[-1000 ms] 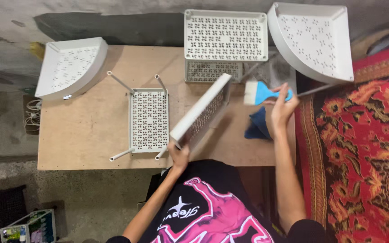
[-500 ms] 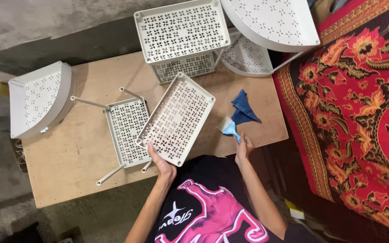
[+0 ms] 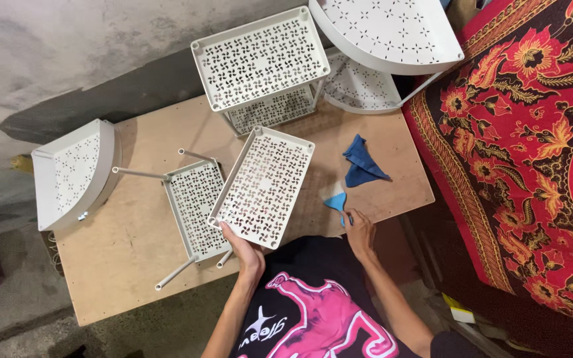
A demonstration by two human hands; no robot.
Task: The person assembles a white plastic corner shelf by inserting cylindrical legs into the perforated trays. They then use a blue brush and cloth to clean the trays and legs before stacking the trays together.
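My left hand (image 3: 245, 250) grips the near edge of a white perforated rectangular tray (image 3: 263, 185) and holds it tilted above the wooden board (image 3: 121, 245). Under its left side lies a second white perforated shelf (image 3: 193, 199) with thin white legs sticking out sideways. My right hand (image 3: 359, 232) rests at the board's near edge, fingers closed on the handle of a light blue brush (image 3: 336, 201). A dark blue cloth (image 3: 361, 166) lies crumpled just beyond the brush.
A white two-tier rectangular rack (image 3: 260, 63) stands at the far edge. A quarter-round corner rack (image 3: 386, 40) stands at the far right, another corner shelf (image 3: 74, 172) at the left edge. A red patterned carpet (image 3: 532, 146) covers the floor on the right.
The tray has gone from edge-up to nearly flat and faces me. My right hand has brought the brush down from beside the cloth to the board's near edge.
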